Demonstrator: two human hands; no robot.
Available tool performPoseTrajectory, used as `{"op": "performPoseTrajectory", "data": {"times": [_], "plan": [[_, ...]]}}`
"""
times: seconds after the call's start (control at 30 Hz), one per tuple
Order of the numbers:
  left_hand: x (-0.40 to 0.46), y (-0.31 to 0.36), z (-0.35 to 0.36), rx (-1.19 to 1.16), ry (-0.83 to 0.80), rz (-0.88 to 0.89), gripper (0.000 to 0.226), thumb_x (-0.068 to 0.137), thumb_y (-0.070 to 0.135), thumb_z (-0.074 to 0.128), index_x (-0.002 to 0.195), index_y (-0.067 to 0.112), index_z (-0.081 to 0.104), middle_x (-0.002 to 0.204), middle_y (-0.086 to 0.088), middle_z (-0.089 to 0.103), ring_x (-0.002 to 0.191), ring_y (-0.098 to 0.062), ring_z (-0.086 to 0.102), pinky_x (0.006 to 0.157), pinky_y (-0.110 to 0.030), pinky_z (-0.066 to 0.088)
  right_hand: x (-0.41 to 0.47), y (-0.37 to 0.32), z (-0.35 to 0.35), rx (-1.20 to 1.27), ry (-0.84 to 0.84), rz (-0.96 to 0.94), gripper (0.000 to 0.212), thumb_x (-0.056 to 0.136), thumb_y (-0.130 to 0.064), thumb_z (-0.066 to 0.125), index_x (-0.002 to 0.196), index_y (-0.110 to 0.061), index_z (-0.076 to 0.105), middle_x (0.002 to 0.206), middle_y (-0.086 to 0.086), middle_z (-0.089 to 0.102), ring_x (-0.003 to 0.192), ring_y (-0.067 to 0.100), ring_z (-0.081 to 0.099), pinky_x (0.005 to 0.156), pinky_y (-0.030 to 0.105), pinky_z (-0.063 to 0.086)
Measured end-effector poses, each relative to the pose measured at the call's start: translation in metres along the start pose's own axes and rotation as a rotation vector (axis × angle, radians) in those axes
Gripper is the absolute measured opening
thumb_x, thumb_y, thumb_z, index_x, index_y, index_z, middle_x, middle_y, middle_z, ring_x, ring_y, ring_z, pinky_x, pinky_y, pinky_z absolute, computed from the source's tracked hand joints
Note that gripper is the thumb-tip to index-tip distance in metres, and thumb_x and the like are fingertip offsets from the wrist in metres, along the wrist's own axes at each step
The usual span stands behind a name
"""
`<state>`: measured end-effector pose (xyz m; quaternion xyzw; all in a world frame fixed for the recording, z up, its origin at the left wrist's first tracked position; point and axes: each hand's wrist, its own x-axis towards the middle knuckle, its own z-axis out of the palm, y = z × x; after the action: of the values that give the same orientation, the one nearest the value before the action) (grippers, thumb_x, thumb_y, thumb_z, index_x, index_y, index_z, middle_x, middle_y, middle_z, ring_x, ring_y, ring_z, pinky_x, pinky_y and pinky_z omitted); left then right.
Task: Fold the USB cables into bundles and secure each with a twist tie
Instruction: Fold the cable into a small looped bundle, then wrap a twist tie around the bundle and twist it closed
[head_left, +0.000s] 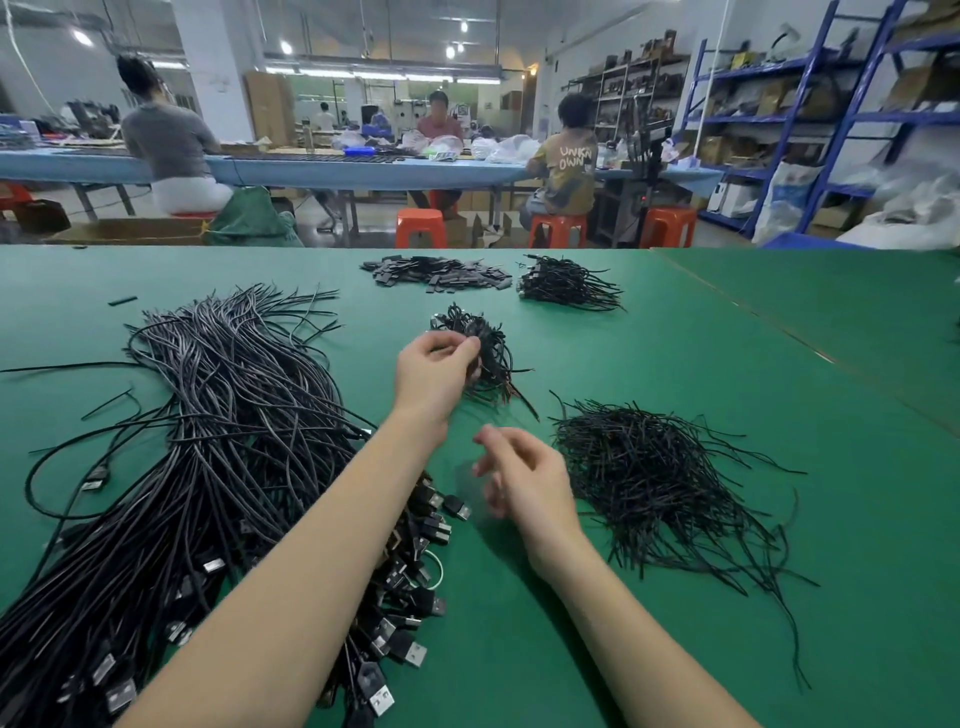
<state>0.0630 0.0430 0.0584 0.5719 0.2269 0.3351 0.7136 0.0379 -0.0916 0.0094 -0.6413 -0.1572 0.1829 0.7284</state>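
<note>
A big heap of loose black USB cables (218, 441) covers the left of the green table (675, 353), plugs toward me. My left hand (434, 374) reaches forward and its curled fingers hold a folded cable bundle (488, 348) over a small pile of bundles. My right hand (524, 480) hovers above the table beside a pile of black twist ties (654, 483), fingers loosely spread, holding nothing; it is blurred.
Another pile of tied bundles (566, 283) and a heap of small dark flat pieces (436, 273) lie at the table's far edge. Beyond it are orange stools (421, 227), seated people at a blue bench (332, 169), and blue shelving (810, 119) on the right.
</note>
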Motion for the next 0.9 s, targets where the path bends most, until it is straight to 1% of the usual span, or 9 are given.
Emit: {"op": "performPoseTrajectory", "data": {"times": [0.1, 0.23, 0.33, 0.43, 0.53, 0.67, 0.73, 0.8, 0.9], "plan": [[0.038, 0.005, 0.016, 0.312, 0.02, 0.159, 0.013, 0.087, 0.009, 0.072, 0.099, 0.012, 0.071, 0.086, 0.001, 0.068, 0.075, -0.01, 0.061, 0.08, -0.025, 0.049, -0.003, 0.009, 0.004, -0.279, -0.068, -0.13, 0.024, 0.097, -0.028, 0.065, 0.082, -0.011, 0.074, 0.066, 0.008, 0.069, 0.051, 0.01, 0.052, 0.051, 0.02, 0.039], [0.072, 0.001, 0.028, 0.882, -0.089, 0.342, 0.034, 0.093, 0.008, 0.06, 0.127, 0.006, 0.063, 0.124, -0.011, 0.065, 0.115, -0.025, 0.059, 0.104, -0.032, 0.044, -0.002, 0.011, 0.004, -0.327, -0.097, -0.132, 0.027, 0.096, -0.029, 0.064, 0.075, -0.016, 0.074, 0.06, 0.001, 0.068, 0.05, 0.005, 0.054, 0.054, 0.016, 0.038], [0.081, -0.009, 0.035, 1.263, -0.196, 0.361, 0.034, 0.095, 0.008, 0.049, 0.128, 0.003, 0.055, 0.13, -0.016, 0.058, 0.124, -0.034, 0.046, 0.104, -0.039, 0.04, -0.001, 0.012, 0.003, -0.339, -0.09, -0.143, 0.028, 0.095, -0.03, 0.063, 0.073, -0.017, 0.073, 0.06, 0.001, 0.069, 0.05, 0.004, 0.055, 0.054, 0.015, 0.038], [0.077, -0.013, 0.038, 1.485, -0.213, 0.311, 0.048, 0.097, 0.024, 0.051, 0.142, 0.01, 0.041, 0.142, -0.013, 0.047, 0.133, -0.035, 0.032, 0.104, -0.043, 0.036, 0.0, 0.013, 0.001, -0.333, -0.079, -0.139, 0.028, 0.094, -0.029, 0.063, 0.071, -0.018, 0.073, 0.057, -0.001, 0.067, 0.049, 0.003, 0.057, 0.055, 0.015, 0.039], [0.064, -0.012, 0.034, 1.44, -0.177, 0.361, 0.06, 0.097, 0.037, 0.055, 0.148, 0.012, 0.034, 0.154, -0.012, 0.034, 0.139, -0.034, 0.026, 0.111, -0.045, 0.031, 0.0, 0.013, 0.0, -0.316, -0.069, -0.13, 0.026, 0.093, -0.029, 0.062, 0.071, -0.02, 0.073, 0.057, 0.0, 0.067, 0.05, 0.006, 0.057, 0.057, 0.02, 0.041], [0.031, -0.008, 0.017, 1.23, -0.09, 0.455, 0.056, 0.094, 0.038, 0.059, 0.142, 0.014, 0.044, 0.146, -0.01, 0.043, 0.135, -0.03, 0.032, 0.112, -0.043, 0.032, 0.0, 0.012, 0.0, -0.293, -0.066, -0.133, 0.028, 0.094, -0.027, 0.063, 0.069, -0.018, 0.073, 0.057, 0.0, 0.066, 0.051, 0.007, 0.057, 0.056, 0.021, 0.041], [0.012, -0.004, 0.009, 1.072, -0.093, 0.481, 0.039, 0.093, 0.03, 0.061, 0.128, 0.014, 0.058, 0.131, -0.01, 0.054, 0.124, -0.026, 0.043, 0.107, -0.038, 0.036, 0.0, 0.012, -0.001, -0.277, -0.059, -0.129, 0.028, 0.094, -0.025, 0.063, 0.069, -0.018, 0.073, 0.057, -0.001, 0.067, 0.05, 0.006, 0.056, 0.054, 0.019, 0.041], [-0.007, 0.003, -0.002, 0.852, -0.08, 0.447, 0.017, 0.093, 0.023, 0.061, 0.107, 0.016, 0.068, 0.107, -0.003, 0.066, 0.097, -0.015, 0.057, 0.092, -0.029, 0.044, 0.0, 0.01, -0.002, -0.24, -0.054, -0.12, 0.027, 0.094, -0.022, 0.064, 0.071, -0.015, 0.074, 0.057, -0.001, 0.066, 0.047, 0.005, 0.053, 0.051, 0.016, 0.04], [-0.03, 0.013, -0.02, 0.764, -0.155, 0.328, 0.01, 0.093, 0.026, 0.06, 0.09, 0.022, 0.069, 0.079, 0.014, 0.065, 0.072, -0.002, 0.058, 0.07, -0.017, 0.042, -0.002, 0.01, -0.003, -0.205, -0.057, -0.107, 0.024, 0.095, -0.02, 0.064, 0.074, -0.013, 0.074, 0.057, -0.002, 0.065, 0.046, 0.005, 0.05, 0.047, 0.014, 0.038]]}}
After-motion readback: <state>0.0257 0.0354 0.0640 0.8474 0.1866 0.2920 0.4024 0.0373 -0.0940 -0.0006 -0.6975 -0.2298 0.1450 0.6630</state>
